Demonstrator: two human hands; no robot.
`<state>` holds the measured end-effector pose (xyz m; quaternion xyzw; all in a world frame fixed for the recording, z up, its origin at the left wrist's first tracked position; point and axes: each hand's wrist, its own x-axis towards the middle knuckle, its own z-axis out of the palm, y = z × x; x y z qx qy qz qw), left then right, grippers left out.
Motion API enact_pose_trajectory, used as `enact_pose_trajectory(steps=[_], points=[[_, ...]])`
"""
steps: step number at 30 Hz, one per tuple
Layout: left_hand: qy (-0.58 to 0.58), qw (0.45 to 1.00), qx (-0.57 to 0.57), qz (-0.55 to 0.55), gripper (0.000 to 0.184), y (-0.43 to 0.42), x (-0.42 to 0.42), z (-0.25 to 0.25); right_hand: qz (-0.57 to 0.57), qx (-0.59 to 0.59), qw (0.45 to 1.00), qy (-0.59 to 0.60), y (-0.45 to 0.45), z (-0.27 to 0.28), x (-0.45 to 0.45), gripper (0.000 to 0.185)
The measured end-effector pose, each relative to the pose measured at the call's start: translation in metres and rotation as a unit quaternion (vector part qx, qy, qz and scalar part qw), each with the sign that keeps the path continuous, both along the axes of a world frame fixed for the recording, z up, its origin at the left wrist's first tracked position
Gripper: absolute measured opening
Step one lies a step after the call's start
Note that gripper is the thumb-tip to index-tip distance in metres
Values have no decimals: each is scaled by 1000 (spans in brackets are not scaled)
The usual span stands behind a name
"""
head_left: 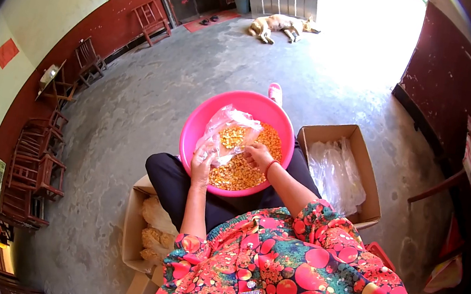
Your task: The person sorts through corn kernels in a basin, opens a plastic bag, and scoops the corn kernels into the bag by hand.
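A pink basin [191, 128] rests on my lap, with loose yellow corn kernels [238, 175] in it. Inside the basin is a clear plastic bag [224, 118], its mouth spread and some kernels showing in it. My left hand [202, 163] is closed on the bag's left edge. At the bag's right edge, my right hand [258, 156] has its fingers pinched together over the kernels; the fingertips appear to grip the bag's rim.
To the right, a cardboard box [374, 179] holds clear plastic bags [336, 175]. Another box [133, 222] at the lower left contains filled bags [157, 239]. Wooden chairs [43, 175] line the left wall. A dog [279, 26] lies on the floor ahead.
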<state>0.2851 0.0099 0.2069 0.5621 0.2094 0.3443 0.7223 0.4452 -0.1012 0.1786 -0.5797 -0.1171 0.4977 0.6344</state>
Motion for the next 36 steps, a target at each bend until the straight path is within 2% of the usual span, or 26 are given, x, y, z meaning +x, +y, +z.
enact_pose_trajectory(steps=[1, 5, 7, 8, 10, 11, 13, 14, 16, 17, 18, 20, 22, 24, 27, 34, 36], points=[[8, 1000, 21, -10, 38, 1, 0, 0, -5, 34, 999, -25, 0, 0, 1, 15], [0, 1000, 17, 5, 37, -2, 1, -2, -28, 40, 998, -45, 2, 1, -1, 10], [13, 1000, 16, -6, 40, -2, -1, -1, -50, 125, 989, -53, 2, 4, -2, 11], [12, 1000, 17, -6, 40, -3, 0, -1, -50, 126, 989, -54, 2, 7, -3, 11], [42, 995, 86, 10, 40, -5, 0, -3, -86, 148, 984, -41, 0, 12, -6, 10], [42, 995, 86, 9, 40, -5, 0, -4, -86, 149, 984, -42, 0, 10, -5, 10], [73, 988, 138, 11, 42, -4, 0, -5, -4, 41, 985, -166, 1, -3, -6, 12], [73, 988, 138, 11, 42, -5, 0, -3, 27, -59, 928, -367, 4, -10, -10, 16], [95, 986, 137, 9, 42, -6, -1, -1, 95, -118, 823, -548, 1, -13, -21, 19], [96, 986, 137, 9, 42, -5, 1, -5, 142, -132, 800, -568, -1, -4, -27, 22], [84, 987, 134, 10, 42, -2, 3, -12, 142, -132, 800, -567, -2, -7, -31, 22], [73, 988, 132, 11, 41, -1, 3, -14, 143, -123, 741, -644, -3, -13, -39, 23], [80, 989, 122, 4, 36, -2, 3, -14, 147, -129, 733, -652, -1, -11, -39, 27], [79, 988, 129, 4, 36, -4, 3, -12, 290, -122, 713, -626, -1, -2, -37, 30], [75, 987, 140, 8, 35, -3, 4, -15, 343, -136, 702, -609, -7, 21, -45, 35], [139, 980, 141, -19, 35, -8, -1, -1, 347, -79, 724, -591, 2, -11, -36, 34], [133, 980, 144, -19, 35, -6, 0, -5, 345, -72, 757, -551, 6, -16, -32, 32]])
